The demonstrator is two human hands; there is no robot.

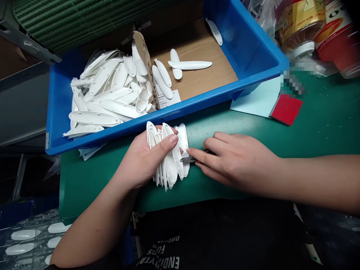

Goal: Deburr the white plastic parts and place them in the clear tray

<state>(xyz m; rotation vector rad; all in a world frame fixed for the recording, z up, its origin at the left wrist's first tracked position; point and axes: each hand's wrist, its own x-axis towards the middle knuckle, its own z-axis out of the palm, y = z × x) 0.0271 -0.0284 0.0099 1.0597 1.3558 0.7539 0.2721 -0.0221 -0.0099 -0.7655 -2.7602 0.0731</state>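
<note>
My left hand is closed around a bundle of white oval plastic parts, its thumb pressed across their upper faces. Another white part at the bundle's right side turns its inner face up. My right hand grips a small pair of nippers, most of whose handles are hidden under the fingers. The nippers' tips point left and touch or nearly touch the edge of the parts on the right side of the bundle.
Behind my hands stands a blue bin, heaped with white parts left of a cardboard divider. A few lie on cardboard at right. A red card and plastic jar are on the green mat. Clear trays sit lower left.
</note>
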